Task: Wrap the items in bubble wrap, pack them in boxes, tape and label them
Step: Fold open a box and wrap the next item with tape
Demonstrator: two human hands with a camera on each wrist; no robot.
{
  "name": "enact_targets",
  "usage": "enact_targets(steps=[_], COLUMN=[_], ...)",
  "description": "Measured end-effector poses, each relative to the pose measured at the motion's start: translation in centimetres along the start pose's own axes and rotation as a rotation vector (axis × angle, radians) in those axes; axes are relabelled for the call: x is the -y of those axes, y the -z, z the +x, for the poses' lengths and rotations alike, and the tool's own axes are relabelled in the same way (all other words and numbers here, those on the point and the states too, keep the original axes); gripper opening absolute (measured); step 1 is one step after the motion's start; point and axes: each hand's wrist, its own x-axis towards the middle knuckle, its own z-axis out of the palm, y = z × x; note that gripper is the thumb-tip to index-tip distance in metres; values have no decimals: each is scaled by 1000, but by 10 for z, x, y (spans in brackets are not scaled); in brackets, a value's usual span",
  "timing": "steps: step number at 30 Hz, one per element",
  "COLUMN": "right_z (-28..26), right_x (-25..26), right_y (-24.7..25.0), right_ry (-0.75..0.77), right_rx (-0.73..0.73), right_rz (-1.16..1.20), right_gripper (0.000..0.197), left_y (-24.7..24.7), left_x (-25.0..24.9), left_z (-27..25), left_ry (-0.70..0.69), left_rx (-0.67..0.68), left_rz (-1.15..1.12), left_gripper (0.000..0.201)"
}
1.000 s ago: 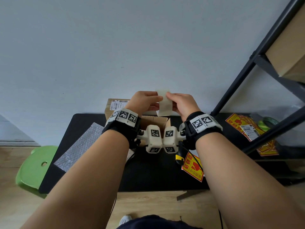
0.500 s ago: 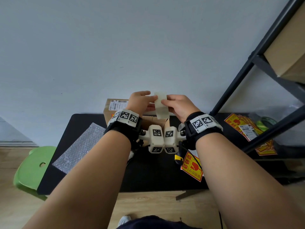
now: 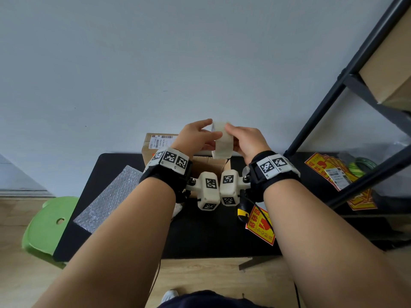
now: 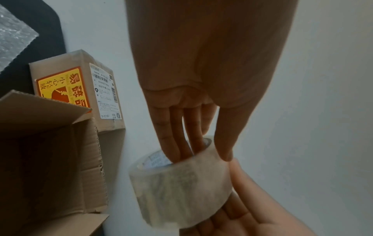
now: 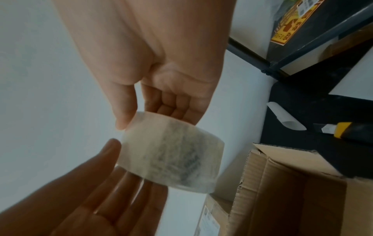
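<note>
Black matte tabletop (image 3: 200, 236) carries, at its near right edge, a red-and-yellow fragile sticker (image 3: 260, 225) and a yellow-and-black utility knife (image 5: 347, 130), with a grey sheet of bubble wrap (image 3: 109, 196) toward the left edge. Further back stands an open brown cardboard box (image 4: 46, 159), flaps up, and behind it against the far edge a sealed, labelled cardboard box (image 4: 80, 89). Held in the air above the open box is the translucent roll of packing tape (image 5: 171, 153): the right hand (image 3: 246, 141) grips it, thumb on the outer face and fingers curled through the core, while the left hand (image 3: 195, 136) has straight fingers reaching into the core and thumb on the rim, more steadying than clasping. The likely step is hunting for the tape's free end. The risks: a clear end is hard to find and may split when picked at, a loose two-handed hold could drop the roll into the box, and the unfolded flaps could spring up under the tape.
</note>
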Motion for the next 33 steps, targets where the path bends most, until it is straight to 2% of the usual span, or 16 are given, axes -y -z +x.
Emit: enact_targets(steps=[2, 9, 17, 23, 29, 33], right_z=[-1, -5, -4, -7, -2, 0], right_x=[1, 5, -1, -1, -1, 0], right_y=[0, 0, 1, 2, 5, 3], right_ry=[4, 40, 23, 21, -9, 0], right_rx=[16, 123, 212, 124, 16, 27], right_rz=[-33, 12, -2, 16, 2, -41], right_gripper=[39, 12, 19, 13, 27, 29], left_y=[-1, -1, 2, 4, 4, -1], left_x=[0, -5, 0, -2, -7, -8], left_z=[0, 0, 5, 6, -3, -4], left_ry=[-8, -10, 36, 4, -2, -22], left_rx=[-41, -118, -181, -143, 48, -17], left_rz=[5, -3, -103, -29, 40, 33], left_gripper=[62, 49, 26, 28, 43, 42])
